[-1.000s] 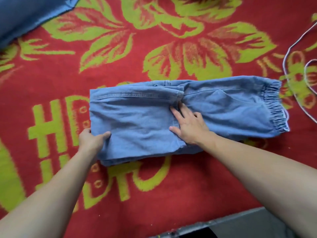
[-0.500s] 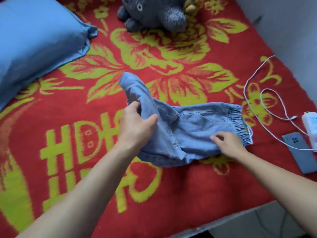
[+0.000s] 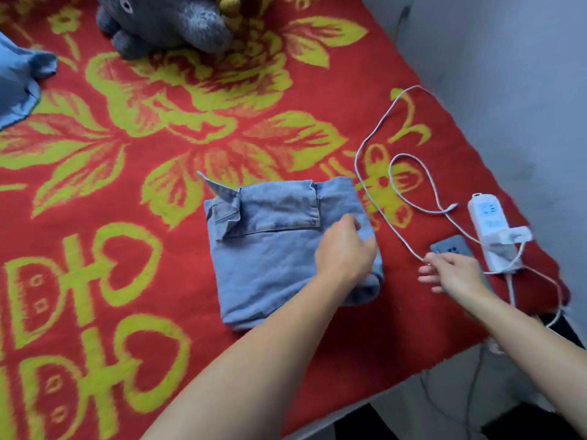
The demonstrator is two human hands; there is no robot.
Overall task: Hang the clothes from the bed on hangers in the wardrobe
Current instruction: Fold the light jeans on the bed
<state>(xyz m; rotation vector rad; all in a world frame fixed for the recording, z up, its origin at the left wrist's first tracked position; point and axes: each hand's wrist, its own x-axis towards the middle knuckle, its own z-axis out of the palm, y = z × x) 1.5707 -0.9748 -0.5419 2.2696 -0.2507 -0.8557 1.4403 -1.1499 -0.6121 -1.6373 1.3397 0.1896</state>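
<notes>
A pair of light blue jeans [image 3: 273, 258] lies folded into a thick square on the red and yellow bedspread [image 3: 158, 198], with one corner of fabric sticking up at its far left. My left hand [image 3: 344, 254] is on the right part of the fold, its fingers bent down into the denim near the right edge. My right hand [image 3: 451, 274] hovers just right of the jeans with loose fingers, holding nothing, close to a white cable. No hanger or wardrobe is in view.
A grey plush toy [image 3: 165, 23] sits at the far side, and a blue pillow [image 3: 16, 81] lies at the left edge. A looped white cable [image 3: 381, 147], a white power strip [image 3: 490, 230] and a phone [image 3: 451, 246] lie right of the jeans. A grey wall [image 3: 508, 90] borders the bed.
My left hand has carried the jeans' leg end over to the right, making a compact square. My right hand has let go of the waistband and moved right, off the jeans.
</notes>
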